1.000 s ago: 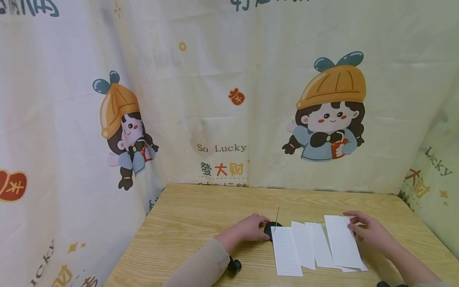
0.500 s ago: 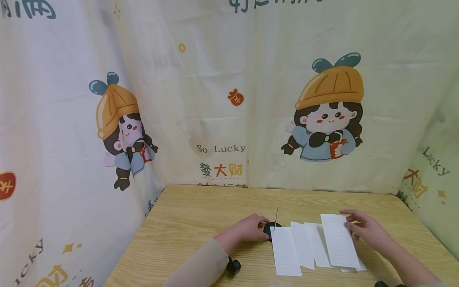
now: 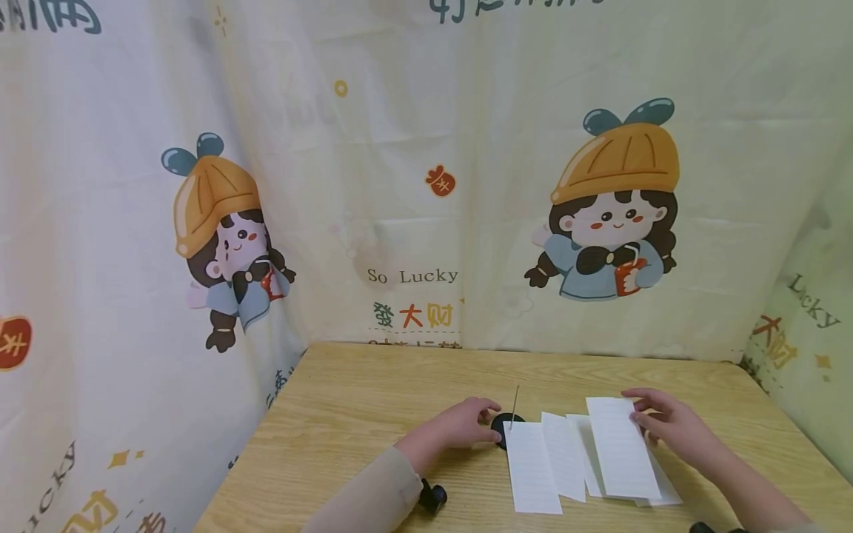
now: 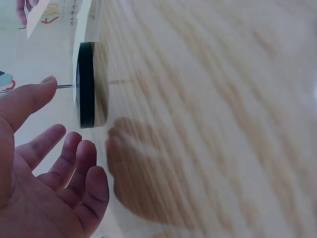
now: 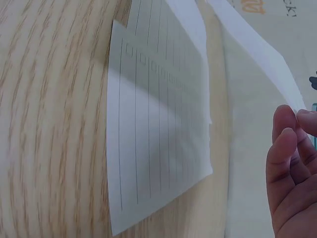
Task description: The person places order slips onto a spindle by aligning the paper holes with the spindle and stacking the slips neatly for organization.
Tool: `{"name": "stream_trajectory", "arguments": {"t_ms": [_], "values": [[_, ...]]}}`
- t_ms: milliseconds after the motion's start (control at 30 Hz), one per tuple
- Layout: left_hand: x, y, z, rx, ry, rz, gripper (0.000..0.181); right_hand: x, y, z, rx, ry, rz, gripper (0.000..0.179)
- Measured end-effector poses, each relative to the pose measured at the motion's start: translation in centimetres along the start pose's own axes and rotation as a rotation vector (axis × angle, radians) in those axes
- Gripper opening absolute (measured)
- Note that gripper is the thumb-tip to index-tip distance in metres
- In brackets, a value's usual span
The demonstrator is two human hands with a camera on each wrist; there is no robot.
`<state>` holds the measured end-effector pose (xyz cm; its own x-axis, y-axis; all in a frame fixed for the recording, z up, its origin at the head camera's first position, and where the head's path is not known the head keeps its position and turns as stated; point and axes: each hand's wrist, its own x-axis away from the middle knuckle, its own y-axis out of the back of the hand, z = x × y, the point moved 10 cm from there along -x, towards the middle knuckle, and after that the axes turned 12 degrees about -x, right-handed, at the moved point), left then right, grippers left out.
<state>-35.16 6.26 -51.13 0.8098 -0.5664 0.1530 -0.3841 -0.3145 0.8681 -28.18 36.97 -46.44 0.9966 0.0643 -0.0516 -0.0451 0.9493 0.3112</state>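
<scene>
Pinching a paper sheet (image 3: 621,451) by its right edge, the right hand (image 3: 674,431) has it between itself and the spike (image 3: 515,406); long axis runs toward the person. Left hand (image 3: 461,423) sits nearer the spike; fingers loose.

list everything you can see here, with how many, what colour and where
held sheet: 1, white, pinched in the right hand above other sheets
lying sheets: at least 4, white, ruled where the right wrist view shows them, overlapping on the table
round base: 1, black, on the table by the left hand
thin spike: 1, metallic, rising from the base
table: 1, light wood, beneath the sheets
cloth: colour cream, hung behind and at both sides; panel count unclear
cartoon figures: 2, orange caps and blue clothes, printed on the cloth
lettering: several patches, mixed colours, on the cloth
wrist cameras: 2, black, at the wrists
sleeve: at least 1, beige, left forearm
left hand: 1, beside the base
right hand: 1, right of the held sheet
</scene>
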Motion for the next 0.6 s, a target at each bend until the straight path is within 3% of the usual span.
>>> {"name": "stream_trajectory", "arguments": {"t_ms": [233, 600], "values": [[0.7, 0.8, -0.5, 0.071, 0.016, -0.013, 0.05, -0.1, -1.1, 1.3, -0.004, 0.067, 0.015, 0.045], [1.7, 2.6, -1.2, 0.129, -0.013, -0.06, 0.047, -0.6, -2.8, 2.7, -0.028, 0.119, 0.048, 0.041]]}}
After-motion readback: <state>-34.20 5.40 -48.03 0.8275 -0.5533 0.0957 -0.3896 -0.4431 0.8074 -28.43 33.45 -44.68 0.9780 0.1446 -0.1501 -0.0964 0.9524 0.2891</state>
